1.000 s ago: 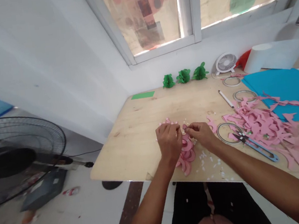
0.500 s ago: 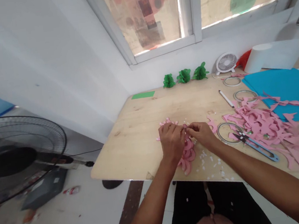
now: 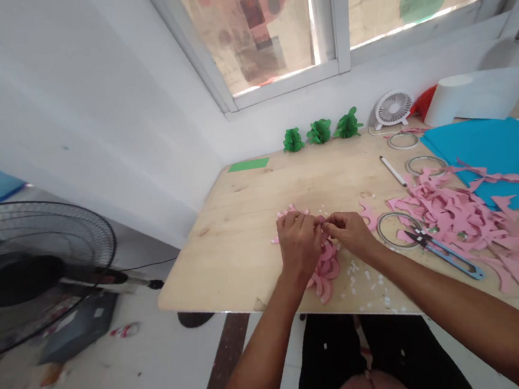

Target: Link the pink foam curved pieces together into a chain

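My left hand [image 3: 299, 242] and my right hand [image 3: 349, 231] meet fingertip to fingertip over a small heap of curved pink paper pieces [image 3: 325, 268] on the wooden table [image 3: 245, 234]. Both hands have their fingers curled in a pinch on something small between them, which I cannot make out. Tiny white scraps [image 3: 364, 276] lie scattered on the table just below my right wrist.
Right of my hands lie blue-handled snips [image 3: 446, 253], wire rings [image 3: 393, 228], a big pile of pink offcuts [image 3: 455, 214], a white pen [image 3: 393, 172] and blue paper [image 3: 496, 159]. Three green paper tufts [image 3: 319, 131] and a small white fan [image 3: 392, 109] stand by the wall. A floor fan [image 3: 36, 266] is at the left.
My left hand has closed in slightly toward my right; the fingertips now touch more tightly. Nothing else has moved.
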The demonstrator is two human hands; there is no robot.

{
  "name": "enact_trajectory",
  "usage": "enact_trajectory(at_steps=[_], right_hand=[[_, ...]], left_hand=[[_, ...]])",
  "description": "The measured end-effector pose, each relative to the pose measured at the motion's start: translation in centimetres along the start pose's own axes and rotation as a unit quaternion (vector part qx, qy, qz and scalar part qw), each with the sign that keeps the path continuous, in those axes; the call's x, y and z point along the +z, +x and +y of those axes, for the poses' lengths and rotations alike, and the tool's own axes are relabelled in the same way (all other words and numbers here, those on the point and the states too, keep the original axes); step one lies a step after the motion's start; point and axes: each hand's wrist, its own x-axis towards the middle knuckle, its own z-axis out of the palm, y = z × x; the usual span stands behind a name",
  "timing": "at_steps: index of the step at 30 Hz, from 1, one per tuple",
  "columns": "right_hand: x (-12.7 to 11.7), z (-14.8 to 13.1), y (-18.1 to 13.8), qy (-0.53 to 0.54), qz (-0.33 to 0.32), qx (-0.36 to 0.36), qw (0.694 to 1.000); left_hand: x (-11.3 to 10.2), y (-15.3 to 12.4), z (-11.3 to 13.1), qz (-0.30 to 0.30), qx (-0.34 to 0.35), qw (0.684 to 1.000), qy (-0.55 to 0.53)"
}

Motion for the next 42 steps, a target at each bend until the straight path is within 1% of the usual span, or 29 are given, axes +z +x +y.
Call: enact_trajectory(at_steps=[4, 7, 11, 15, 17, 20, 25, 29, 36, 39, 42], right_hand=[[0.0, 0.0, 0.0, -0.001, -0.006, 0.010, 1.000], [-0.1, -0.3, 0.0, 0.017, -0.008, 0.023, 1.000], [-0.1, -0.8, -0.1, 0.031, -0.005, 0.040, 0.999], [-0.2, -1.1, -0.1, 0.035, 0.007, 0.056, 0.998], [-0.2, -1.1, -0.1, 0.040, 0.006, 0.058, 0.998], [-0.3, -1.1, -0.1, 0.042, 0.005, 0.055, 0.998], [-0.2, -0.8, 0.0, 0.033, 0.003, 0.047, 0.998], [-0.1, -0.7, 0.0, 0.033, -0.002, 0.045, 0.998], [-0.2, -0.9, 0.0, 0.041, -0.008, 0.052, 0.998], [-0.2, -1.1, -0.1, 0.060, -0.008, 0.061, 0.996], [-0.2, -1.3, -0.1, 0.073, -0.002, 0.077, 0.994]], left_hand=[[0.0, 0.2, 0.0, -0.012, 0.001, 1.000, 0.000], [0.0, 0.2, 0.0, -0.018, 0.009, 1.000, 0.004], [0.1, 0.2, -0.1, -0.003, 0.013, 1.000, 0.017], [0.1, 0.1, -0.6, 0.020, -0.015, 0.999, 0.020], [0.0, 0.2, -0.8, 0.022, -0.035, 0.999, 0.012], [-0.2, 0.2, -0.8, 0.006, -0.045, 0.999, -0.016], [0.0, 0.2, -0.3, -0.016, -0.027, 0.998, -0.059], [0.2, 0.3, -0.3, -0.026, -0.025, 0.998, -0.060], [0.3, 0.5, -0.5, -0.049, 0.005, 0.998, -0.046], [0.3, 0.4, -0.5, -0.054, -0.008, 0.996, -0.066], [0.3, 0.2, -0.8, -0.036, -0.056, 0.991, -0.116]])
